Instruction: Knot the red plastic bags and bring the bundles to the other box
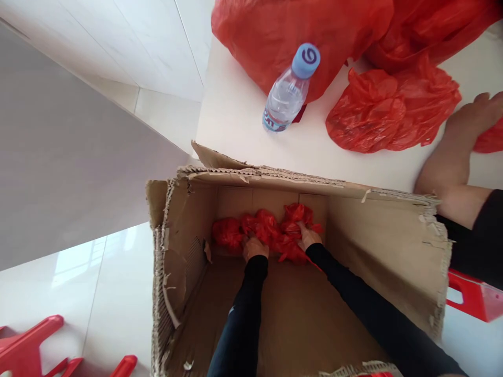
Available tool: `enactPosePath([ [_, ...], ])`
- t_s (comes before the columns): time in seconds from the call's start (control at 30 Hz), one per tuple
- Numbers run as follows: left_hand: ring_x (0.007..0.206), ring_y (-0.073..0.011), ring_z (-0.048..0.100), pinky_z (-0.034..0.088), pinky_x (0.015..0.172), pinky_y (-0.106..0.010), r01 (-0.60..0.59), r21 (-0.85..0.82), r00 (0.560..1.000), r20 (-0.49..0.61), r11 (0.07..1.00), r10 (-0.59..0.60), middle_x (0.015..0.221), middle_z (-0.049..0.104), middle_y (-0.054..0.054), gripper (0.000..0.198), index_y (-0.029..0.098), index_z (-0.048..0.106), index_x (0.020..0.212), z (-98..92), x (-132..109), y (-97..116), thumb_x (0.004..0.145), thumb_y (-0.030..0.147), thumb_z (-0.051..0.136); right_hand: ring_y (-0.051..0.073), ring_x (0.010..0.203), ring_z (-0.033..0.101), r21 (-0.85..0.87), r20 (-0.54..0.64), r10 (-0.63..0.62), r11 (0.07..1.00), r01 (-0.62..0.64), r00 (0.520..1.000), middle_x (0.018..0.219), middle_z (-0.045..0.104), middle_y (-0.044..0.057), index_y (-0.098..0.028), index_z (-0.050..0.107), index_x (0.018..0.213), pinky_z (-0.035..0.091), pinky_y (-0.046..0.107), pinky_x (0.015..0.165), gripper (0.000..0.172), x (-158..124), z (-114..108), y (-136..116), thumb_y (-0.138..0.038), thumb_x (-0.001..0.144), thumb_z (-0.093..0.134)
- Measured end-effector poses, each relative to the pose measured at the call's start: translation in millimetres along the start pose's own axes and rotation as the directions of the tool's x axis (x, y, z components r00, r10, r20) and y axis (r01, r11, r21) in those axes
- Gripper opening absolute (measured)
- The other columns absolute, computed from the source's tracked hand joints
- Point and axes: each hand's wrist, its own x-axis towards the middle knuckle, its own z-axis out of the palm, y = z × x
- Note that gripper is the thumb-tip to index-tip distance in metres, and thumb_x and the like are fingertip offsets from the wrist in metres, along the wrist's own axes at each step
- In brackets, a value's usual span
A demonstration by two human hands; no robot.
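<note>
From the head camera, both arms reach down into a torn cardboard box (pixel 385 246). The left hand (pixel 254 247) and right hand (pixel 308 236) each clutch the crumpled red plastic bags (pixel 271 228) lying against the box's far wall. On the white surface (pixel 236 110) beyond stand a water bottle (pixel 290 90) and more red bags (pixel 389 112), near another person's hand (pixel 473 118).

Two arms in long, close-fitting black sleeves run to the wrists, the cloth smooth and plain, with a small pale speck on the left sleeve near the elbow. The left hand (pixel 254 247) and right hand (pixel 308 236) are bare, with no gloves, rings or watch in view.
</note>
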Motion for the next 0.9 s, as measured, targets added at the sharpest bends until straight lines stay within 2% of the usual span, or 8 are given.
enactPosePath([
  [0.17,0.122,-0.0306,0.056,0.054,0.094,-0.05,0.035,0.024,0.998,-0.045,0.999,-0.034,0.14,0.052,-0.013,0.048,0.018,0.053,0.135,50.3,4,38,0.093,0.039,0.064,0.022,0.097,0.062,-0.093,0.107,0.006,0.996,0.004,0.994,0.131,0.054,0.012,-0.023,0.042,0.142,0.057,0.042,0.08,0.06,-2,27,-9,-0.047,0.091,0.063],
  [0.3,0.124,-0.0316,0.054,0.052,0.096,-0.052,-0.013,0.032,0.999,-0.043,0.999,0.014,0.143,0.05,-0.014,0.05,0.019,0.052,0.137,70.8,17,44,0.092,0.038,0.065,0.02,0.093,0.062,-0.093,0.144,0.003,0.996,0.01,0.99,0.128,0.056,0.011,-0.021,0.046,0.138,0.056,0.039,0.077,0.054,6,40,-5,-0.043,0.092,0.063],
  [0.37,0.124,-0.0312,0.054,0.051,0.097,-0.052,-0.057,0.035,0.998,-0.024,0.998,0.058,0.143,0.05,-0.013,0.05,0.019,0.052,0.137,70.9,22,38,0.092,0.037,0.065,0.018,0.09,0.063,-0.053,0.153,-0.021,0.998,0.03,0.988,0.123,0.059,0.009,-0.021,0.05,0.134,0.057,0.037,0.076,0.046,10,40,0,-0.041,0.093,0.062],
  [0.47,0.121,-0.0289,0.057,0.051,0.097,-0.051,-0.108,0.026,0.994,0.016,0.994,0.107,0.141,0.053,-0.012,0.046,0.02,0.054,0.135,59.4,24,26,0.093,0.037,0.064,0.017,0.09,0.064,0.026,0.139,-0.06,0.998,0.057,0.988,0.116,0.063,0.007,-0.019,0.058,0.123,0.057,0.037,0.079,0.035,7,29,9,-0.039,0.094,0.061],
  [0.63,0.114,-0.0268,0.061,0.054,0.093,-0.047,-0.063,0.002,0.998,0.006,0.998,0.063,0.135,0.057,-0.012,0.043,0.02,0.055,0.133,38.7,17,22,0.094,0.038,0.062,0.017,0.087,0.065,0.134,0.07,-0.069,0.989,0.059,0.995,0.102,0.067,0.004,-0.016,0.063,0.11,0.057,0.038,0.081,0.027,-11,2,34,-0.038,0.094,0.062],
  [0.77,0.122,-0.0305,0.056,0.052,0.097,-0.052,-0.047,-0.04,0.999,-0.016,0.998,0.046,0.141,0.052,-0.014,0.049,0.018,0.052,0.136,45.4,18,30,0.093,0.038,0.064,0.017,0.086,0.066,0.194,0.013,-0.028,0.981,0.025,1.0,0.099,0.068,0.003,-0.016,0.064,0.108,0.056,0.039,0.082,0.027,-17,-12,56,-0.039,0.094,0.063],
  [0.9,0.116,-0.0276,0.06,0.053,0.095,-0.049,-0.065,-0.116,0.996,0.051,0.991,0.071,0.137,0.056,-0.012,0.044,0.019,0.054,0.134,51.5,22,27,0.093,0.033,0.065,0.016,0.083,0.066,0.246,-0.005,0.073,0.967,-0.069,0.997,0.095,0.069,0.002,-0.017,0.064,0.104,0.056,0.039,0.083,0.026,-26,-27,65,-0.04,0.093,0.063],
])
